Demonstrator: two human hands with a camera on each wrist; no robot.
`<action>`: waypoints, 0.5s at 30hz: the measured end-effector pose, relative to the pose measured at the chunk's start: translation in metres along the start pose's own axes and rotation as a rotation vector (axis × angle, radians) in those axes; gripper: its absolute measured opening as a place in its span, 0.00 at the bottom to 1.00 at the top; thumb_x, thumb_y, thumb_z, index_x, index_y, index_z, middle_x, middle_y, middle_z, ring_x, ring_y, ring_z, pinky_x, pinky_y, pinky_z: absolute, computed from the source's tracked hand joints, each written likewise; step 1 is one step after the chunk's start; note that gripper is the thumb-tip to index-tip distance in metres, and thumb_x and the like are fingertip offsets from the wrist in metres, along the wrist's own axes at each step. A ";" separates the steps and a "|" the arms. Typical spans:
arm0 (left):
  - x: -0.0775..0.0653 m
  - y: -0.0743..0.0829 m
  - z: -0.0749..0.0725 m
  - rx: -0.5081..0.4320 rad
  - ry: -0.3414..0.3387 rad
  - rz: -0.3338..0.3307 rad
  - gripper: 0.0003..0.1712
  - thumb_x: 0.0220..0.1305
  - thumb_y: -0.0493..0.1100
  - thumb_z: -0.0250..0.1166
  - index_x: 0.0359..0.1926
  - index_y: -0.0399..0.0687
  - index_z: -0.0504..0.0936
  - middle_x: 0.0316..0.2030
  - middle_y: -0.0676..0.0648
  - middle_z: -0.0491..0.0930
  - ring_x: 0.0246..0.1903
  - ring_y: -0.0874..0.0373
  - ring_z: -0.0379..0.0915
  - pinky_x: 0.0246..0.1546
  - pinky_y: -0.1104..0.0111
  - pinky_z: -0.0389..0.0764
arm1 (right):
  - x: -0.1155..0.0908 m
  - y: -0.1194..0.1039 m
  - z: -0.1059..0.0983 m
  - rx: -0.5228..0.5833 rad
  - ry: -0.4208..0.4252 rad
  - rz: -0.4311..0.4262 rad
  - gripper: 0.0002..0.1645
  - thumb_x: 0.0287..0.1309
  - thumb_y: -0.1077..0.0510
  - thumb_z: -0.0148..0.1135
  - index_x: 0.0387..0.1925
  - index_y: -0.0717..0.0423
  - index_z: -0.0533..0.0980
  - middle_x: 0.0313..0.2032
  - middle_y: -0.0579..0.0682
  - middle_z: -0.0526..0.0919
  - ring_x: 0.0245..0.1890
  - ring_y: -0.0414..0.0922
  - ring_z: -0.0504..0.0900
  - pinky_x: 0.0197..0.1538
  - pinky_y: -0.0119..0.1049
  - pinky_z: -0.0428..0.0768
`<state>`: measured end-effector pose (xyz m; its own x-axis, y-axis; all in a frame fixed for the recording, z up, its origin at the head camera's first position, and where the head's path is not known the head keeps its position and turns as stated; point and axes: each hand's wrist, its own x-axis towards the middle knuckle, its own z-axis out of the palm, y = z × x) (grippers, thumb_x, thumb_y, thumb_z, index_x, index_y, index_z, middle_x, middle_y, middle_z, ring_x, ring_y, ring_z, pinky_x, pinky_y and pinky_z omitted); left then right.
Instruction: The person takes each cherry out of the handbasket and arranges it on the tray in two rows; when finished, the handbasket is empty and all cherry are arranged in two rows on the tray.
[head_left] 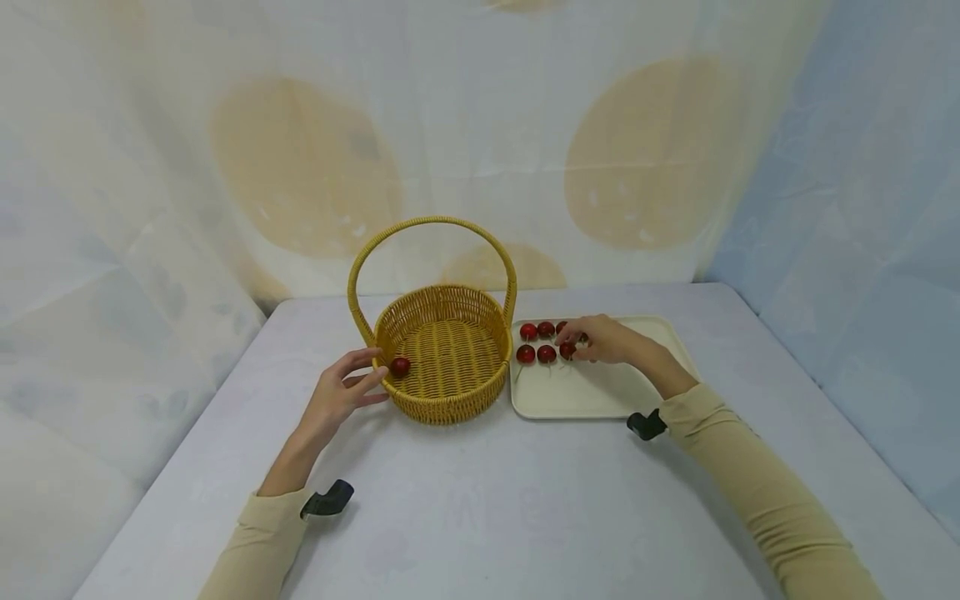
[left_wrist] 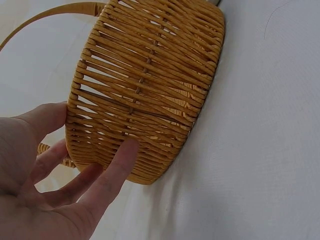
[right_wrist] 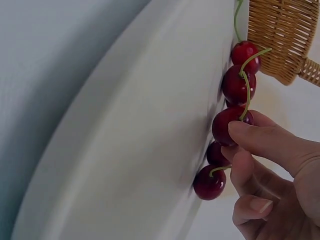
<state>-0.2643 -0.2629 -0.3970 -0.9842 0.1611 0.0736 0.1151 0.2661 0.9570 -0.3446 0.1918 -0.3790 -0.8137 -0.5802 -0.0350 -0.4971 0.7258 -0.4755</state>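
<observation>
A yellow-brown woven basket (head_left: 450,410) with a tall arched handle stands left of a white tray (head_left: 577,393). My left hand (head_left: 330,404) holds the basket's left rim, fingers against the outer wall (left_wrist: 145,75) in the left wrist view. Inside the basket, by that rim, lies one dark red cherry (head_left: 401,367). Over the tray, my right hand (head_left: 606,340) pinches a cherry (right_wrist: 224,126) between thumb and finger; its green stem points up. Around it sit other stemmed cherries (head_left: 547,354) in two rows, some partly hidden behind the hand.
Both objects stand toward the far side of a white-covered table (head_left: 465,517). A patterned cloth curtain (head_left: 480,125) hangs behind it, with more cloth on both sides. The basket's arched handle (head_left: 432,221) rises well above its rim.
</observation>
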 end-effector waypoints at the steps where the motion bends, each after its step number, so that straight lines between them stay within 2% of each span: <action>1: 0.000 0.000 0.000 -0.002 0.000 -0.002 0.37 0.65 0.52 0.65 0.70 0.44 0.65 0.67 0.37 0.63 0.63 0.37 0.70 0.51 0.49 0.84 | 0.000 0.000 0.000 -0.001 0.000 -0.002 0.20 0.60 0.68 0.62 0.54 0.57 0.78 0.44 0.58 0.83 0.24 0.40 0.78 0.27 0.31 0.80; 15: 0.001 -0.003 -0.001 0.011 0.000 -0.012 0.38 0.64 0.55 0.66 0.70 0.44 0.64 0.67 0.37 0.62 0.64 0.38 0.69 0.50 0.49 0.84 | 0.001 -0.003 0.000 -0.005 0.002 -0.011 0.22 0.59 0.68 0.63 0.56 0.58 0.78 0.46 0.62 0.82 0.26 0.42 0.80 0.26 0.30 0.80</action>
<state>-0.2659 -0.2646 -0.3993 -0.9856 0.1574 0.0620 0.1045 0.2781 0.9549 -0.3437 0.1892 -0.3782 -0.8089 -0.5873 -0.0281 -0.5075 0.7214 -0.4711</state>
